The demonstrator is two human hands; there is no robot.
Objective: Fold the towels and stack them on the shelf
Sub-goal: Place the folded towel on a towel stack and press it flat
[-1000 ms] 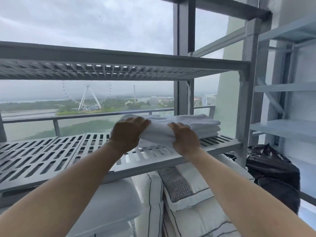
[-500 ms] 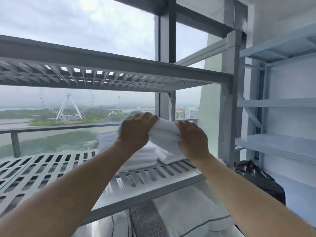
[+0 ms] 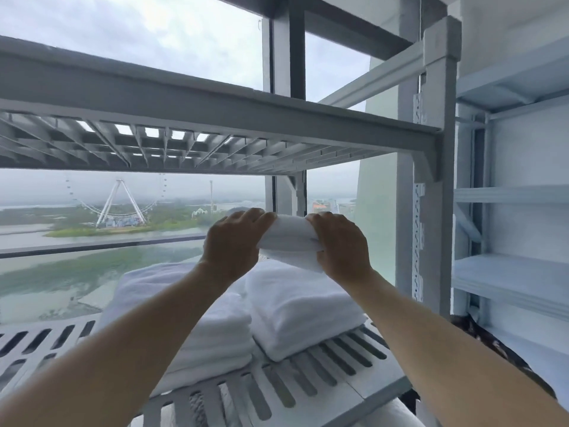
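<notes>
- Far left, the big window (image 3: pixel 129 57) shows grey sky, water and a Ferris wheel (image 3: pixel 120 204) on a green bank.
- An upper shelf (image 3: pixel 215 103) of grey grid crosses the view above the hands, with nothing visible on it from here.
- The slatted shelf (image 3: pixel 292 383) below it runs from the left edge to the post on the right, and the towels sit on its right half.
- The left stack (image 3: pixel 215 334) is a wide pile of folded white towels lying flat on the slats, partly hidden by the person's left forearm.
- The left hand (image 3: pixel 234 241) is raised over the shelf. Its fingers (image 3: pixel 255 215) curl over the top left end of a folded towel (image 3: pixel 289 241) and grip it.
- That folded towel is white, bunched into a thick roll between the two hands, and held directly over the right stack. I cannot tell whether its underside touches the pile.
- The right stack (image 3: pixel 301 312) is a narrower pile of folded white towels. It touches the left stack along one side and sits near the shelf's right end.
- The right hand (image 3: pixel 341 245) has the other end of the towel, with its fingers (image 3: pixel 323 218) wrapped over the top and the thumb tucked beneath.
- An upright post (image 3: pixel 437 180) with a perforated strip carries both shelves.
- Beyond the post, a second shelving unit (image 3: pixel 517 272) in pale grey stands against the wall.
- Low down by the post lies a black bag (image 3: pixel 474 331), and a bit of white bedding (image 3: pixel 397 411) shows under the shelf edge.
</notes>
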